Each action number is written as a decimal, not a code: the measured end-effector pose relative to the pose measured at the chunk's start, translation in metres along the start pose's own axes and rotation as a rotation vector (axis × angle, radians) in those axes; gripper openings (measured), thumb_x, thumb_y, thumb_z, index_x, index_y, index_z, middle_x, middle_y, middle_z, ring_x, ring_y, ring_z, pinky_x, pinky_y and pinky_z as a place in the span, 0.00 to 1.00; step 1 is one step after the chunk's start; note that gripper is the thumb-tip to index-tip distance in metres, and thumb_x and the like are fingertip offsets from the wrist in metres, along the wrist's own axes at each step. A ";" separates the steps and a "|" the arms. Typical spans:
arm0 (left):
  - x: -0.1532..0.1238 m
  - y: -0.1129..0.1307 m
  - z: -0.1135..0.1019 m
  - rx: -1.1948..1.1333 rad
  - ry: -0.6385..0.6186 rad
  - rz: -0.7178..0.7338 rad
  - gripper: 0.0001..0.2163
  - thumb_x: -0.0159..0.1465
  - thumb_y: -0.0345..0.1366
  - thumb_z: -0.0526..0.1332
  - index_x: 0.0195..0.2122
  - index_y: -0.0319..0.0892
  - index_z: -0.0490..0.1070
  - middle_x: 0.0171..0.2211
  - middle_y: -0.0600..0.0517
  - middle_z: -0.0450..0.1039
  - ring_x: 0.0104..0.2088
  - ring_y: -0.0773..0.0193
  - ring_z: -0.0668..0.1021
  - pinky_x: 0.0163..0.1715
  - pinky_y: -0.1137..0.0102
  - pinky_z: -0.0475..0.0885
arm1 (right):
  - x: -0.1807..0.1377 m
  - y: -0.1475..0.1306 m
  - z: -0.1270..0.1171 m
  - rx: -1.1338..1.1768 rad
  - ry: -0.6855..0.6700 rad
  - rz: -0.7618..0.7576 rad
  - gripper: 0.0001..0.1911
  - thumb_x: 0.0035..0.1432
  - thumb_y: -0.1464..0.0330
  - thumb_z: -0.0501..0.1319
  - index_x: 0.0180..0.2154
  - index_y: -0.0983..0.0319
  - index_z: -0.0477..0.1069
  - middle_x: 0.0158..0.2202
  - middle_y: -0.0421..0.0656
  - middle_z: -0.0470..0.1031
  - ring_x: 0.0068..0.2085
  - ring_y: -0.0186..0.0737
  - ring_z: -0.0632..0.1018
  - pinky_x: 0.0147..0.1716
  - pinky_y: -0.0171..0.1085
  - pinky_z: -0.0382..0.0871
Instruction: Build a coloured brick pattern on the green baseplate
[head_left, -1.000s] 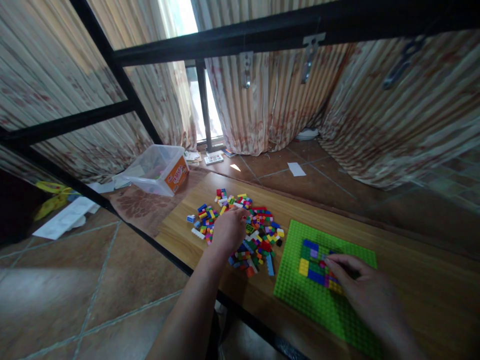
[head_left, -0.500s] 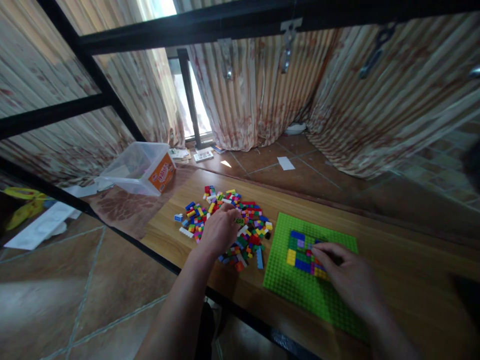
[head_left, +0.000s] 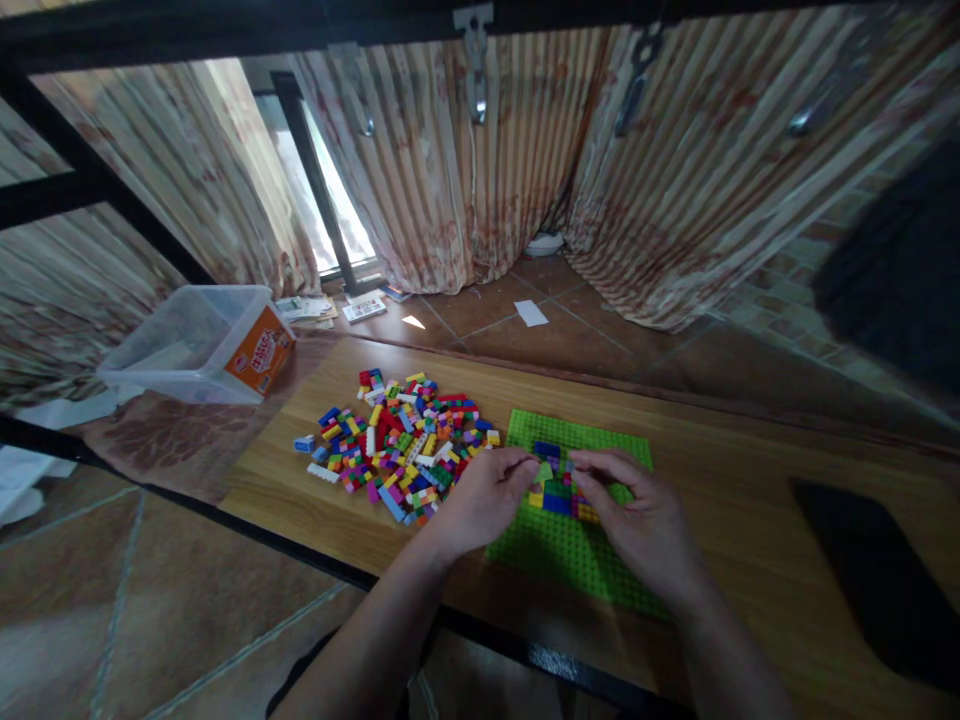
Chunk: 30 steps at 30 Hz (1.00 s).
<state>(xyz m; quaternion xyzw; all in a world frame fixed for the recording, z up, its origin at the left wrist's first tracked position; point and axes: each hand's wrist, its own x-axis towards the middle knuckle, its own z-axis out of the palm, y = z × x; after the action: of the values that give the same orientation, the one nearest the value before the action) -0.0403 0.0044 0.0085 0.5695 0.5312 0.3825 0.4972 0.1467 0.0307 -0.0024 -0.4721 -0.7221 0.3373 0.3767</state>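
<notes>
My left hand [head_left: 487, 497] pinches a light green building brick [head_left: 544, 472] between thumb and forefinger, just over the left part of the brick build. My right hand [head_left: 637, 495] is closed at the build's right side, thumb and forefinger close together; whatever is between them is too small to make out. Beneath both hands lies a green studded baseplate [head_left: 577, 570]. The build on it has dark blue bricks [head_left: 556, 503], a yellow brick [head_left: 535, 498] and several other colours, partly hidden by my fingers.
Left of the baseplate a loose pile of coloured bricks [head_left: 405, 440] spreads over the wooden table [head_left: 292, 420]. A dark flat object [head_left: 870, 570] lies at the right. A clear plastic box [head_left: 187, 345] with an orange label stands beyond the table's left end. A black bar crosses the top.
My left hand has moved right from the brick pile to the baseplate, carrying the light green brick. My right hand stays at the build. The whole view has swung to the right.
</notes>
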 end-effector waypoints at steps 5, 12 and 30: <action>0.004 -0.001 0.009 -0.100 -0.032 -0.047 0.16 0.65 0.44 0.54 0.27 0.38 0.69 0.19 0.58 0.60 0.21 0.72 0.61 0.22 0.75 0.58 | -0.003 0.000 -0.003 0.011 -0.139 -0.018 0.12 0.60 0.63 0.60 0.45 0.55 0.75 0.43 0.42 0.76 0.44 0.39 0.76 0.44 0.40 0.70; 0.010 -0.009 0.016 -0.088 -0.036 -0.007 0.17 0.66 0.45 0.54 0.28 0.38 0.70 0.20 0.57 0.62 0.21 0.71 0.63 0.23 0.75 0.59 | -0.005 0.000 0.001 -0.038 -0.136 0.008 0.10 0.60 0.63 0.59 0.41 0.56 0.76 0.41 0.43 0.77 0.42 0.40 0.77 0.42 0.40 0.70; 0.011 -0.013 0.007 0.361 0.186 -0.012 0.10 0.64 0.31 0.55 0.43 0.39 0.74 0.37 0.49 0.78 0.37 0.62 0.78 0.38 0.71 0.70 | 0.000 0.012 0.012 -0.456 -0.037 -0.098 0.12 0.61 0.63 0.56 0.40 0.56 0.78 0.41 0.46 0.72 0.43 0.47 0.73 0.44 0.46 0.67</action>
<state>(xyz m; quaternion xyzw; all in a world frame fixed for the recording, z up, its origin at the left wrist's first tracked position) -0.0345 0.0130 -0.0063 0.6085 0.6382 0.3289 0.3382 0.1416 0.0333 -0.0183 -0.5033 -0.8084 0.1554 0.2628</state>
